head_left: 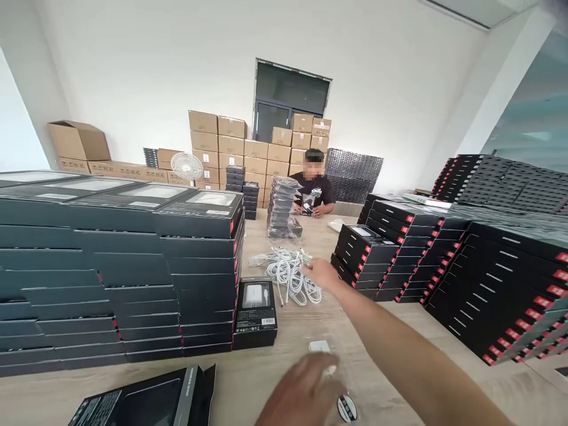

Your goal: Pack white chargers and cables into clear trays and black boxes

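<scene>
A tangled pile of coiled white cables [286, 269] lies mid-table. My right hand [323, 274] reaches in from the right, its fingertips pinched at the pile's right edge on a white cable. Near the table's front is my left hand [299, 387], smeared by motion, so its fingers cannot be read. Just beyond it a white charger piece [319, 345] shows in what looks like clear plastic, and a round black-and-white label [347, 408] sits to its right. Left of the cables stands a black retail box [255, 310] with a white charger behind its window.
Tall stacks of black boxes rise at left [199, 260] and right [501, 278]. An opened black box [151, 399] lies at front left. Plastic-wrapped items [281, 207] are stacked beyond the cables. A person [316, 189] across the table holds a small package. Cartons [231, 145] line the wall.
</scene>
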`<action>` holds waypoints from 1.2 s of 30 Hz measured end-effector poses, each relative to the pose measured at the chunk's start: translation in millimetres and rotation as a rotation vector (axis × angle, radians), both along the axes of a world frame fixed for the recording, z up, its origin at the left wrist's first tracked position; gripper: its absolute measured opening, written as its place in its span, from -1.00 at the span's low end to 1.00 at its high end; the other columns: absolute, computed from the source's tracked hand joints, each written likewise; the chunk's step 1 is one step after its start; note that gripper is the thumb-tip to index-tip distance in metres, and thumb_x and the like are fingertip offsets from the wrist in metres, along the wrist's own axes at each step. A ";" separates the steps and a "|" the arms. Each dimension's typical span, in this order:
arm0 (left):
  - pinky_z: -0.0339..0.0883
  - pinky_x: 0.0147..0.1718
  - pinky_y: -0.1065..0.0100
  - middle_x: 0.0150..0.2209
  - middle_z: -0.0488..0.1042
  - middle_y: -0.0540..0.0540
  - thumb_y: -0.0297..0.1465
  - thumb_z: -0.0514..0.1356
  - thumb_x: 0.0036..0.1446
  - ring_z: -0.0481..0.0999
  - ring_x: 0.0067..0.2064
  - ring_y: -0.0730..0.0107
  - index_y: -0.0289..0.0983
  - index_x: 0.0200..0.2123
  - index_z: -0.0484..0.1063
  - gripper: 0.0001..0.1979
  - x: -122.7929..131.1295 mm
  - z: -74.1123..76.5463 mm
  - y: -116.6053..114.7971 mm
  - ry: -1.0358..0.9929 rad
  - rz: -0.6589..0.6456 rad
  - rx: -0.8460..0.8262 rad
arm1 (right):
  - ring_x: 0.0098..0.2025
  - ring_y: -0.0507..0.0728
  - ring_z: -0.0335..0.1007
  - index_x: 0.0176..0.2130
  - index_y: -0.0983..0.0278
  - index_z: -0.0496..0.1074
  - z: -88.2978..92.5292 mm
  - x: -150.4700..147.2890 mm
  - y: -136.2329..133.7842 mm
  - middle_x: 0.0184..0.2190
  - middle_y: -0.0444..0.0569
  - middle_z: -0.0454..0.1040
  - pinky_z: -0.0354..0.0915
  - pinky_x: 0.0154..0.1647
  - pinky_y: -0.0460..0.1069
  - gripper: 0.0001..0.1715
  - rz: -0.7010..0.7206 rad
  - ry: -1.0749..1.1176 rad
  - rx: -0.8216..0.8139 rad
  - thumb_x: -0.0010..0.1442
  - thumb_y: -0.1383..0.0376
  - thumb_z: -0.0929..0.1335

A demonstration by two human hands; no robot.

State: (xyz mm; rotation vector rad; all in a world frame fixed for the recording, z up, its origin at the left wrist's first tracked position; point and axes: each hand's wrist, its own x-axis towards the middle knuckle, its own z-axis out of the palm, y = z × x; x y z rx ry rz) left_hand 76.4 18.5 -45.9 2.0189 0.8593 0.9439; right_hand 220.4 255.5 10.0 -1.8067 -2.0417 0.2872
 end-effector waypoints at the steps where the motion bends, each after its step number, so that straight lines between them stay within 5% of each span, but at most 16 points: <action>1: 0.28 0.11 0.12 0.13 0.47 -0.17 -0.46 0.27 0.02 0.43 0.14 -0.02 -0.08 0.00 0.48 -0.57 5.2 11.2 8.4 0.002 0.077 0.074 | -0.21 0.25 0.52 -0.41 0.30 0.55 -7.7 -0.9 -5.8 -0.35 0.09 0.61 0.25 -0.27 -0.01 -0.76 -0.015 0.029 0.001 0.12 0.16 0.42; 4: 0.32 -0.20 0.28 -0.19 0.50 -0.11 -0.51 0.14 0.08 0.48 -0.24 0.26 -0.16 -0.16 0.42 -0.76 16.1 26.1 24.4 -0.075 0.353 0.105 | -0.26 0.21 0.51 -0.46 0.28 0.51 -19.3 -5.1 -15.0 -0.39 0.03 0.59 0.23 -0.32 -0.03 -0.88 -0.056 0.157 0.039 0.06 0.27 0.42; 7: 0.24 -0.39 0.37 -0.35 0.40 -0.01 -0.42 0.12 0.15 0.36 -0.40 0.37 -0.18 -0.26 0.36 -0.93 16.6 16.5 28.7 -0.212 0.483 -0.041 | -0.32 0.17 0.48 -0.48 0.27 0.44 -16.4 -0.2 -23.2 -0.44 0.00 0.56 0.24 -0.35 -0.05 -0.90 -0.070 0.338 0.110 0.04 0.29 0.38; 13: 0.30 -0.40 0.37 -0.15 0.43 -0.06 -0.16 0.23 0.13 0.40 -0.42 0.46 -0.19 -0.03 0.31 -0.61 11.0 1.4 36.7 -0.454 0.525 -0.329 | -0.56 0.06 0.35 -0.43 0.21 0.28 -28.6 27.9 -84.1 -0.57 -0.13 0.46 0.19 -0.59 -0.09 -0.71 0.057 0.774 0.144 0.14 0.06 0.32; 18: 0.05 -0.71 0.50 -0.38 0.44 0.00 0.00 0.27 0.07 0.35 -0.55 0.50 -0.22 -0.14 0.37 -0.54 17.0 8.0 41.7 -0.539 0.311 -0.460 | -0.66 -0.03 0.23 -0.47 0.23 0.32 -38.3 26.5 -127.7 -0.67 -0.23 0.38 0.17 -0.64 -0.13 -0.58 0.405 1.321 -0.029 -0.03 0.08 0.55; 23: 0.16 -0.65 0.58 -0.30 0.46 0.01 -0.16 0.41 0.00 0.44 -0.40 0.53 -0.22 -0.26 0.45 -0.66 20.9 19.5 36.5 -0.862 0.201 -0.599 | -0.60 -0.05 0.33 -0.19 0.22 0.46 -26.5 23.6 -133.1 -0.51 -0.23 0.49 0.21 -0.61 -0.16 -0.46 0.476 1.563 -0.229 -0.15 0.21 0.63; 30: 0.27 -0.59 0.57 -0.17 0.56 -0.14 -0.23 0.49 -0.10 0.53 -0.22 0.37 -0.27 -0.35 0.56 -0.70 23.2 16.5 34.1 -0.900 0.095 -0.789 | -0.62 -0.09 0.25 -0.30 0.31 0.54 -27.2 37.1 -134.1 -0.58 -0.19 0.45 0.19 -0.61 -0.18 -0.62 0.579 1.526 -0.399 -0.04 0.13 0.59; 36: 0.36 -0.59 0.53 -0.02 0.54 -0.18 -0.28 0.40 0.05 0.60 -0.12 0.24 -0.24 -0.16 0.52 -0.70 16.4 22.2 35.5 -0.840 0.111 -0.861 | -0.66 -0.09 0.24 -0.21 0.23 0.47 -29.3 38.7 -131.5 -0.56 -0.26 0.41 0.16 -0.65 -0.17 -0.58 0.513 1.458 -0.180 -0.01 0.12 0.57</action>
